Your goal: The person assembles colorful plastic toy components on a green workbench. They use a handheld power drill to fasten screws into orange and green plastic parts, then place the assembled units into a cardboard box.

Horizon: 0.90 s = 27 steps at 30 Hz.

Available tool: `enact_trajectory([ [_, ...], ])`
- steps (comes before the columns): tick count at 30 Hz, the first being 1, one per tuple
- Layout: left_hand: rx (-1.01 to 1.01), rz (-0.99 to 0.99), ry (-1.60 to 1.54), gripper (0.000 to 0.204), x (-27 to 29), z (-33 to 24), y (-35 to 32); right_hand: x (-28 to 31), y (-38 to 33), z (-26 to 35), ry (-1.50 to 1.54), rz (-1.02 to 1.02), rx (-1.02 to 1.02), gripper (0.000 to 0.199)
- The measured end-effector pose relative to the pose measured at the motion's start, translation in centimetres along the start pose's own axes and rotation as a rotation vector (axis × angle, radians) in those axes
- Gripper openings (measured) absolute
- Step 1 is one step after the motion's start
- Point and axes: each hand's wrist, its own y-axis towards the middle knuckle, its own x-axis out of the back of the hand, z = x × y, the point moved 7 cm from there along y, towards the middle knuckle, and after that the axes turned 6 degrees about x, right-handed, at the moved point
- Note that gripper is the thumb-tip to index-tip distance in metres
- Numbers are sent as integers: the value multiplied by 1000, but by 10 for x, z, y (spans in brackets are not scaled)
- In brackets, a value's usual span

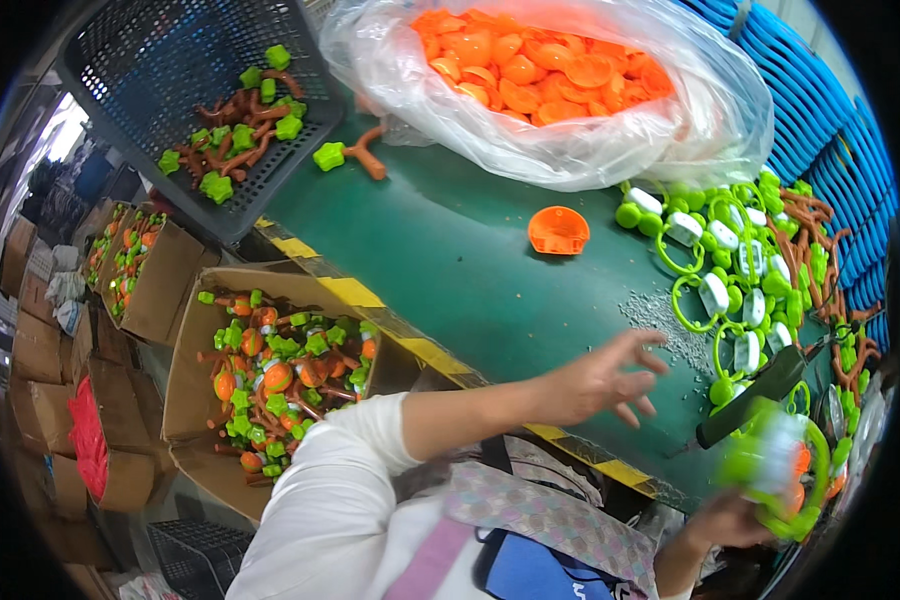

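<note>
My left hand point(605, 380) reaches over the green work table point(410, 250) with its fingers apart and nothing in them. It is close to a scatter of tiny grey pieces point(665, 320), perhaps screws. At the lower right, my right hand point(730, 518) is closed around a green ring-shaped toy part point(808, 480) with white and orange on it, blurred by motion. A dark green power screwdriver point(755, 395) lies tilted just above that part. Farther off on the table sits a single orange half shell point(558, 231).
A clear plastic bag point(730, 120) of orange shells stands at the back. Green-and-white ring parts point(715, 295) and brown branch pieces point(808, 215) pile up at right, beside blue slatted racks point(800, 80). Left are a black crate point(120, 110) and a carton point(192, 375) of toys.
</note>
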Motion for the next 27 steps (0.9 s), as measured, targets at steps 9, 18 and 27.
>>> enact_trajectory([
  [9,-58,-664,652,56,138,-56,-71,-185,-4,129,397,532,286,33],
  [18,341,-312,1047,65,219,-81,-61,-258,-62,153,557,1213,508,40],
  [27,8,-484,1192,35,280,-162,-41,-297,-79,165,573,1110,550,22],
])
